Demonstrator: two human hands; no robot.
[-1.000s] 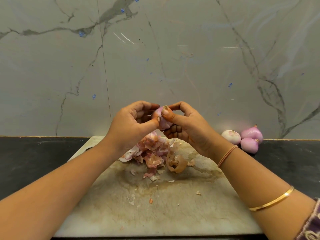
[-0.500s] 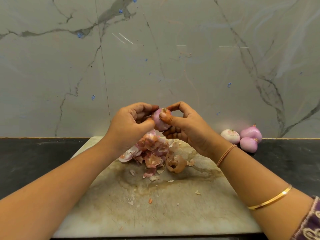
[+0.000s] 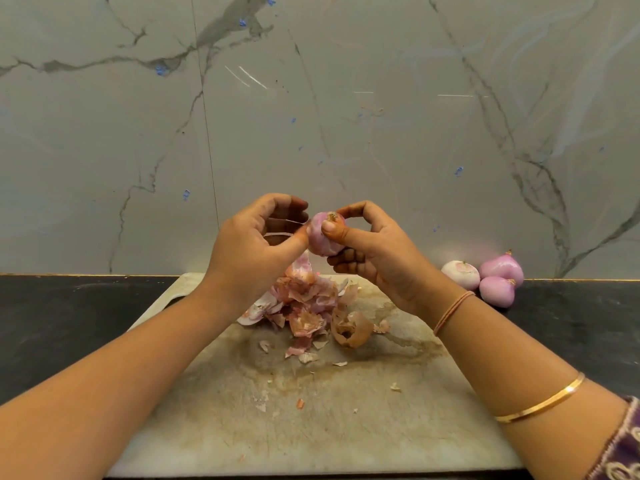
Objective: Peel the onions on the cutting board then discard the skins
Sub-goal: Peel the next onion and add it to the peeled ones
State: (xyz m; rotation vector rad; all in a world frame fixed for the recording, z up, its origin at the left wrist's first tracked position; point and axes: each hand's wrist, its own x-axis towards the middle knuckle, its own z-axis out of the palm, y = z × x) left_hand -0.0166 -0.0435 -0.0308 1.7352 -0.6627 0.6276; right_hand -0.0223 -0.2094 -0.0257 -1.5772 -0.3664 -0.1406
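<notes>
Above the far end of the worn cutting board [image 3: 311, 431] I hold a small pink onion [image 3: 320, 241], largely bare of dry skin. My right hand [image 3: 377, 258] grips it, thumb on the front and forefinger over its brown top. My left hand [image 3: 254, 247] sits just left of it, thumb tip against the onion's side and fingers curled. A thin pale strip of skin stretches from those fingers to the onion. A heap of peeled skins [image 3: 304, 303] lies on the board under my hands, with small scraps nearer me.
Three peeled onions [image 3: 493, 277] lie on the black counter [image 3: 69, 323] right of the board, against the grey marble wall [image 3: 311, 116]. The counter runs on both sides of the board.
My left fingers have drawn away to the left from the onion, pulling a thin strip of skin out. The right hand has turned the onion slightly; more of its pink side shows.
</notes>
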